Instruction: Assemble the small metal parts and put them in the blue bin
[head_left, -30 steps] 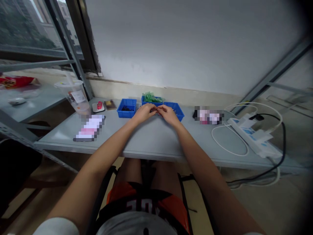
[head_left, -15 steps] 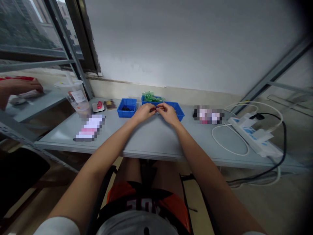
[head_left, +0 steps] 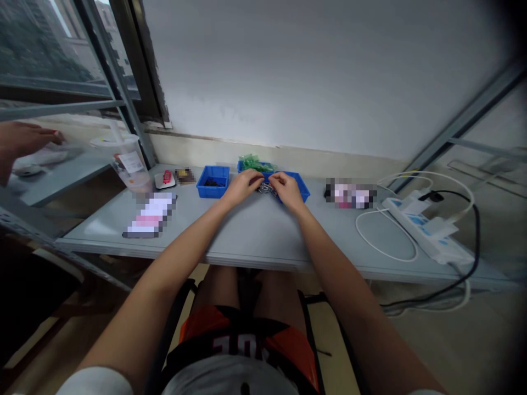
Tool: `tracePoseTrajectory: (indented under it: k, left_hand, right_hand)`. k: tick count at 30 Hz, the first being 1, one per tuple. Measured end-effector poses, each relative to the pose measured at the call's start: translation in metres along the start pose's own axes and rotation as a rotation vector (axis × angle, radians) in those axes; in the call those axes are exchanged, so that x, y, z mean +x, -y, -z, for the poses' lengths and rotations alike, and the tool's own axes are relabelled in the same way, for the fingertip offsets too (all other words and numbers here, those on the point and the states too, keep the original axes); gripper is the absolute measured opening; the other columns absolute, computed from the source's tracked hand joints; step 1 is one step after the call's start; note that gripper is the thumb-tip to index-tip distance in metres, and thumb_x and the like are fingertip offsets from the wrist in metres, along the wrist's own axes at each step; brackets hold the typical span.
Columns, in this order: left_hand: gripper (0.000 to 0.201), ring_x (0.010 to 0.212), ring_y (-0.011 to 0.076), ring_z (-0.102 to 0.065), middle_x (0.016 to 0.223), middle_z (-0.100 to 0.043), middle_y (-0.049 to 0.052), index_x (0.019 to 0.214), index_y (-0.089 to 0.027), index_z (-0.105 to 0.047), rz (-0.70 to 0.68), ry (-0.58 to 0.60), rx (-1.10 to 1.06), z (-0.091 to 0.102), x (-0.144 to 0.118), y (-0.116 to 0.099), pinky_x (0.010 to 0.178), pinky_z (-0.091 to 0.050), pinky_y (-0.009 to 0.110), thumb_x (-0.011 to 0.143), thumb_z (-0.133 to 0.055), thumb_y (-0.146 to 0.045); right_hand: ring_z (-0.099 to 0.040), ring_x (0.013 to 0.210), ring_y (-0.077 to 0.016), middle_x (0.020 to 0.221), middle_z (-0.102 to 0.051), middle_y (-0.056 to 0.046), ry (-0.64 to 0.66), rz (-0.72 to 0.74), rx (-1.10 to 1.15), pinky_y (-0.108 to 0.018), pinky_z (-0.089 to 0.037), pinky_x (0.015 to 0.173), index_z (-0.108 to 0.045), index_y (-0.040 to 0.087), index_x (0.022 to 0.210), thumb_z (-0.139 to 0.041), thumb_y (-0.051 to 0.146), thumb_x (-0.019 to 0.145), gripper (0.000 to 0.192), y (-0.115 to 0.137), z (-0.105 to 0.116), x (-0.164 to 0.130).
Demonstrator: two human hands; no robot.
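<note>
- Grey worktop, one, carrying everything.
- Blue bins: three.
- Two hands: left hand and right hand, each grip closed on the small metal parts between them, before the bins.

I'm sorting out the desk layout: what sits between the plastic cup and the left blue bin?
In the head view, between the plastic cup and the left blue bin lie a small white dish holding something red, then a blurred dark item.

It looks like a small assembly workshop: grey metal bench, blue parts bins at 12 o'clock, power strip at 2 o'clock.
</note>
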State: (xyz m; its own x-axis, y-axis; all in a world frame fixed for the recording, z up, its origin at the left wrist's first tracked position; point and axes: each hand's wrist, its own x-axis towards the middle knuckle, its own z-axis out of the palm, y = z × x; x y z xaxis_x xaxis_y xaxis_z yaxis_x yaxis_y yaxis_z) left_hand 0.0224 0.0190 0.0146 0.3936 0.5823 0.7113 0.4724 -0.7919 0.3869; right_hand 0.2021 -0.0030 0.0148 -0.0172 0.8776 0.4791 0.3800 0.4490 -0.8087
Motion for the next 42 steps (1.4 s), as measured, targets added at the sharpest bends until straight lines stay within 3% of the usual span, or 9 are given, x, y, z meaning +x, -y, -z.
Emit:
tracePoseTrajectory:
  k: [5, 9, 15, 29, 42]
  left_hand:
    - [0.019, 0.090, 0.0179, -0.064, 0.095, -0.069, 0.008, 0.099, -0.017, -0.068, -0.038, -0.061, -0.009, 0.0005, 0.0006, -0.0008, 0.083, -0.051, 0.031, 0.095, -0.052, -0.027]
    - [0.018, 0.090, 0.0177, -0.063, 0.093, -0.068, 0.008, 0.096, -0.016, -0.068, -0.027, -0.022, 0.001, 0.0006, -0.0002, -0.0043, 0.082, -0.050, 0.031, 0.094, -0.053, -0.024]
    - [0.017, 0.091, 0.0174, -0.063, 0.096, -0.068, 0.007, 0.098, -0.017, -0.068, -0.001, 0.007, 0.000, 0.0022, -0.0007, -0.0086, 0.083, -0.050, 0.030, 0.094, -0.053, -0.023]
    - [0.018, 0.092, 0.0186, -0.064, 0.098, -0.069, 0.009, 0.102, -0.015, -0.067, 0.027, -0.020, 0.042, 0.0050, 0.0000, -0.0085, 0.085, -0.050, 0.032, 0.093, -0.053, -0.022]
    - [0.018, 0.084, 0.0178, -0.062, 0.093, -0.068, 0.008, 0.100, -0.016, -0.070, 0.070, 0.122, 0.098, -0.0003, -0.0020, -0.0055, 0.081, -0.049, 0.031, 0.091, -0.055, -0.022]
  right_hand:
    - [-0.057, 0.066, -0.0143, 0.073, -0.064, -0.002, 0.156, -0.010, 0.023, -0.029, -0.046, 0.066, -0.061, 0.020, 0.081, -0.058, 0.046, 0.082, 0.027, 0.0024, -0.0026, -0.0032]
    - [-0.057, 0.066, -0.0149, 0.072, -0.064, -0.002, 0.227, 0.044, -0.054, -0.029, -0.045, 0.067, -0.060, 0.019, 0.076, -0.057, 0.045, 0.083, 0.027, 0.0029, -0.0078, -0.0057]
    - [-0.058, 0.068, -0.0157, 0.074, -0.067, -0.003, 0.152, 0.087, -0.148, -0.029, -0.045, 0.068, -0.062, 0.019, 0.077, -0.056, 0.041, 0.084, 0.024, 0.0037, -0.0085, -0.0064]
    - [-0.059, 0.069, -0.0164, 0.073, -0.065, -0.002, -0.028, 0.091, -0.139, -0.030, -0.045, 0.070, -0.064, 0.020, 0.082, -0.055, 0.043, 0.085, 0.025, 0.0031, -0.0039, -0.0048]
    - [-0.061, 0.073, -0.0179, 0.078, -0.068, -0.003, -0.071, 0.107, -0.126, -0.033, -0.049, 0.074, -0.063, 0.023, 0.083, -0.056, 0.047, 0.084, 0.025, 0.0038, -0.0048, -0.0051]
